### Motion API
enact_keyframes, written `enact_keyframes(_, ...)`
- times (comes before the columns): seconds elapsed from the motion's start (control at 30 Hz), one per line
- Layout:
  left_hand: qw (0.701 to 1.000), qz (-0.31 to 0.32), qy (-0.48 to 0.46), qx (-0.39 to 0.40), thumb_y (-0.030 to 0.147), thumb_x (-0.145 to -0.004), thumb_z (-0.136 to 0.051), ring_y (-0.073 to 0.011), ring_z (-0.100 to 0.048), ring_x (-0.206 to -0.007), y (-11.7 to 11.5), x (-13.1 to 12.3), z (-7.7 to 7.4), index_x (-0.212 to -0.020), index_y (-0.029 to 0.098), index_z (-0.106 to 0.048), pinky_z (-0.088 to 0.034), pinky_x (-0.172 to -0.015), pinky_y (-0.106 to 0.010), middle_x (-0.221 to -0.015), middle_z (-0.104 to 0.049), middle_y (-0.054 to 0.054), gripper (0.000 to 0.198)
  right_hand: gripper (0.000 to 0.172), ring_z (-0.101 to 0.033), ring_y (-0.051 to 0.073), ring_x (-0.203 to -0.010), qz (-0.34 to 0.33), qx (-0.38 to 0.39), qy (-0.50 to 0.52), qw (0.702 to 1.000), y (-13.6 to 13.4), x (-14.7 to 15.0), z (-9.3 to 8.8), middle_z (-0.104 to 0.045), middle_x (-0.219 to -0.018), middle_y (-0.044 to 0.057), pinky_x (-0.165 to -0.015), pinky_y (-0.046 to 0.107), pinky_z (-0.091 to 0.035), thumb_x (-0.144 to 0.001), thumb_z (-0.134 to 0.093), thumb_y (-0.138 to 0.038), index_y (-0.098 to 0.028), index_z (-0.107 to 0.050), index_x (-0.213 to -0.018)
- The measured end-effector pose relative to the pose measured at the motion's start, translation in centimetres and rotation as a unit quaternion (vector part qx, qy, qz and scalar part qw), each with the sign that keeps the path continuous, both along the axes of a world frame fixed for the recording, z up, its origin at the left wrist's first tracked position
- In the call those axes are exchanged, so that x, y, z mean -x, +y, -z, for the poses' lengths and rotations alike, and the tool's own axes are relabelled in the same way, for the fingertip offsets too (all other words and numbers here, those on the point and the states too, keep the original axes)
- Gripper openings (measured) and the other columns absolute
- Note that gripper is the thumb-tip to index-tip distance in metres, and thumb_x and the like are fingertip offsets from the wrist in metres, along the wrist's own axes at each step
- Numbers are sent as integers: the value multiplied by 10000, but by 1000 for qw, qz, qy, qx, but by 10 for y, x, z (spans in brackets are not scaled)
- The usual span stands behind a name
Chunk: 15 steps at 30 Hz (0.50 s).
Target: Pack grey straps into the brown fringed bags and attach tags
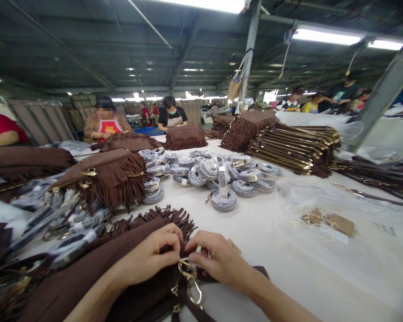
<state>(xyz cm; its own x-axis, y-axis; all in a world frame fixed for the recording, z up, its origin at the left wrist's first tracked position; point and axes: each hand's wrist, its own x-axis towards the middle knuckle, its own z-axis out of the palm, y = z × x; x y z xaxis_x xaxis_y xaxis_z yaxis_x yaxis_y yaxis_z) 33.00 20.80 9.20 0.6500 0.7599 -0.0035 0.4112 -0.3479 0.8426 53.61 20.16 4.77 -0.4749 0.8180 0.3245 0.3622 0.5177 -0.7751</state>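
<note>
A brown fringed bag (97, 264) lies in front of me on the table, its fringe pointing away. Over its right end, my left hand (147, 257) and my right hand (220, 257) face each other, thumbs and forefingers pinched. Between the fingertips shows a short length of thin pale cord (184, 259), just above a gold clasp (195, 293) and ring. A tan paper tag (234, 246) peeks out behind my right hand; whether the cord joins it is hidden. Dark straps with gold fittings hang below my hands.
Coiled straps in clear wrap (218, 174) are heaped mid-table. Fringed bags (104, 174) lie at left, with another stack (295, 145) at back right. Tan tags (339, 224) rest on clear plastic at right. Several people work across the table and beyond.
</note>
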Motion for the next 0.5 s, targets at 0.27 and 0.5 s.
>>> enact_keyframes(0.27, 981, -97, -162, 36, 341, -829, -565, -171, -471, -887, 3, -5, -1, -643, 178, -478, -356, -791, -266, -953, -514, -18, 262, 108, -572, 101, -548, -7, 161, 158, 974, -5, 20, 0, -569, -651, -35, -518, 193, -420, -830, -570, -192, -178, -675, -808)
enact_keyframes(0.5, 976, -146, -155, 41, 465, -808, -593, -117, -429, -654, 2, -13, 6, -692, 181, -512, -349, -589, -225, -769, -488, 12, 317, 119, -566, 106, -570, 33, 125, 186, 974, 0, 27, 6, -577, -651, -27, -557, 203, -441, -796, -606, -198, -170, -670, -700)
